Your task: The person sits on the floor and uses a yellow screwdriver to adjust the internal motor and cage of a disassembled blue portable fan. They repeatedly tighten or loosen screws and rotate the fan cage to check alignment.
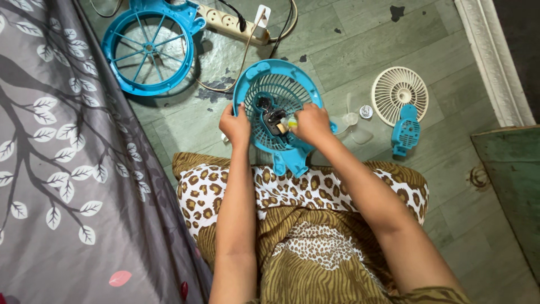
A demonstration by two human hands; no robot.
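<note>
The left hand (234, 125) is closed around the left rim of a blue plastic fan grille (275, 112). The grille is round and full of thin bars like a basket. It sits above the person's lap, over the grey floor (360, 50). Its short handle part points down toward the person, so its long way runs from far to near.

The right hand (311, 125) is curled tight on a small yellow-green thing beside the dark motor (274, 119) in the middle of the grille.

There are two blue round frames: the one held, and a second blue frame (149, 46) with thin spokes lying far left. One cream round grille (400, 103) lies at the right, touching one small blue piece (406, 130). One clear fan blade (352, 120) lies just beside the right hand. One white power strip (236, 23) lies at the top.
</note>
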